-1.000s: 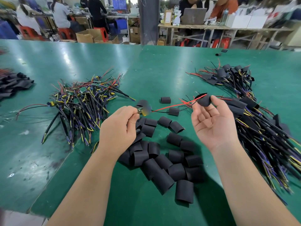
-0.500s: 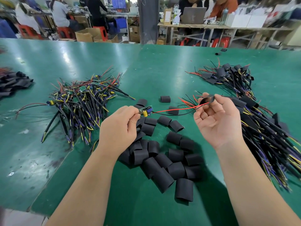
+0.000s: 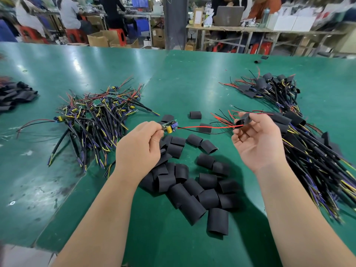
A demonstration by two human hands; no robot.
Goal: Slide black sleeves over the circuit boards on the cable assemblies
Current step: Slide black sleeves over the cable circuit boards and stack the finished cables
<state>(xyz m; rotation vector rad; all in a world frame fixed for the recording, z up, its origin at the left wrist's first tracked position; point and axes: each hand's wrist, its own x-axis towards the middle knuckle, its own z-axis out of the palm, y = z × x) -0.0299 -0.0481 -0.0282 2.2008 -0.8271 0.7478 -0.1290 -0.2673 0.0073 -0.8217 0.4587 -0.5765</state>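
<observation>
Sleeves [image 3: 193, 191] on green workshop table [image 3: 179, 81]

No words or numbers can be read anywhere. The circuit board [image 3: 169, 125] is too small to show any print, and the boxes [image 3: 100, 38] far behind the tabletop [image 3: 115, 64] are blurred.

Both hands are held out in front, well apart. The left hand [image 3: 138, 149], knuckles up, pinches a circuit board [image 3: 169, 125]. The right hand [image 3: 258, 143], palm up, pinches a black sleeve [image 3: 243, 120] between thumb and forefinger.
</observation>
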